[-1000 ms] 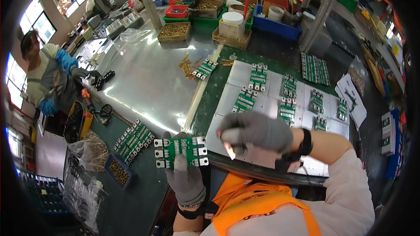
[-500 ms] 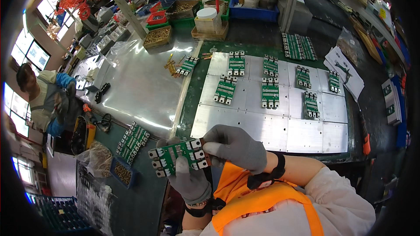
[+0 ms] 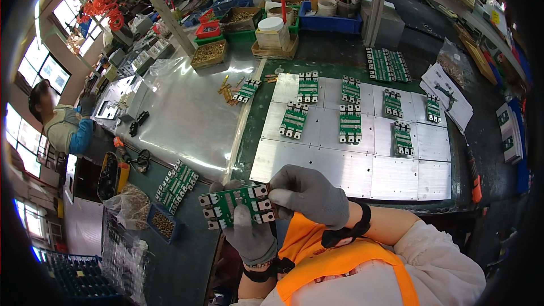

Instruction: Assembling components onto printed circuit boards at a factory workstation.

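In my gloved left hand (image 3: 254, 242) I hold a green circuit board (image 3: 225, 208) with metal terminal blocks along both short sides; the thumb presses on its face. My gloved right hand (image 3: 313, 197) is closed at the board's right edge, its fingers pinching a small copper-coloured strip (image 3: 273, 209) that is partly hidden. Beyond my hands, several like boards (image 3: 350, 123) lie spaced out on silvery metal plates (image 3: 317, 158). One more board (image 3: 247, 90) sits farther left, beside a few loose copper-coloured strips (image 3: 228, 92).
Joined boards (image 3: 177, 186) lie left of my hands, near a blue bin of small metal parts (image 3: 163, 222). A wooden tray of parts (image 3: 208, 54) and a white-lidded tub (image 3: 271, 25) stand at the back. Papers (image 3: 445, 93) and an orange-handled tool (image 3: 475, 184) are right. A co-worker (image 3: 65, 119) is far left.
The board in my left hand has turned slightly and shifted a little right, with my right hand still at its edge. The co-worker at the far left has changed posture.
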Motion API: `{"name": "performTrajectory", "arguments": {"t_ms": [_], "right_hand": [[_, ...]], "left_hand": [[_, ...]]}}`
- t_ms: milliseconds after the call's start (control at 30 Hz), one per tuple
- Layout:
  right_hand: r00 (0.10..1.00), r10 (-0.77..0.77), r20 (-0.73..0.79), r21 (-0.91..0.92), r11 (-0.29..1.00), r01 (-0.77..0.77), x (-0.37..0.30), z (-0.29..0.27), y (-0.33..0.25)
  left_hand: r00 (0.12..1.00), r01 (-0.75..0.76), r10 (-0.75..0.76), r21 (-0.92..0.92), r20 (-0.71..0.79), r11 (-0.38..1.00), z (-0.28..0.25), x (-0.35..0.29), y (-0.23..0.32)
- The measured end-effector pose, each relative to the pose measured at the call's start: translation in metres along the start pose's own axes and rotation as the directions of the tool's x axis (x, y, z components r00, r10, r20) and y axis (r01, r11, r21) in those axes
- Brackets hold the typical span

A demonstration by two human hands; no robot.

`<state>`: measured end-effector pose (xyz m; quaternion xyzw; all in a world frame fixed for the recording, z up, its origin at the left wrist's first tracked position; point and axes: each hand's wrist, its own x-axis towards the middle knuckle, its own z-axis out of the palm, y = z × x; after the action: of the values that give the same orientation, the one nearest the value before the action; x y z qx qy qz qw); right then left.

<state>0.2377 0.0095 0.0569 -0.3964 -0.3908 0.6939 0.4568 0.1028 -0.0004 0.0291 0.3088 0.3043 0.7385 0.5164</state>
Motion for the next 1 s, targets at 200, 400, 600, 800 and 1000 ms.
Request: {"name": "performTrajectory", "arguments": {"t_ms": [200, 400, 600, 800, 1000], "right_hand": [[0.999, -0.042, 0.033, 0.076, 0.996, 0.039, -0.002, -0.001, 0.003], [0.996, -0.045, 0.078, 0.122, 0.992, 0.035, -0.001, -0.001, 0.006], [0.996, -0.068, 0.058, 0.046, 0.997, 0.066, -0.001, 0.001, 0.007], [0.982, -0.032, 0.184, 0.164, 0.986, 0.002, 0.004, -0.005, 0.012], [0.956, 0.052, 0.289, 0.21, 0.971, -0.117, 0.01, -0.015, 0.016]], "left_hand": [[0.999, -0.019, 0.014, 0.163, 0.029, 0.986, -0.006, -0.002, 0.001], [0.991, -0.112, 0.087, 0.267, 0.105, 0.957, -0.008, 0.0, 0.0], [0.994, -0.091, 0.075, 0.222, 0.076, 0.971, -0.01, -0.001, -0.001], [0.985, 0.019, -0.018, -0.003, 0.174, 1.0, -0.02, 0.002, 0.0], [0.99, 0.017, -0.041, 0.168, 0.135, 0.986, -0.015, -0.003, -0.002]]}}
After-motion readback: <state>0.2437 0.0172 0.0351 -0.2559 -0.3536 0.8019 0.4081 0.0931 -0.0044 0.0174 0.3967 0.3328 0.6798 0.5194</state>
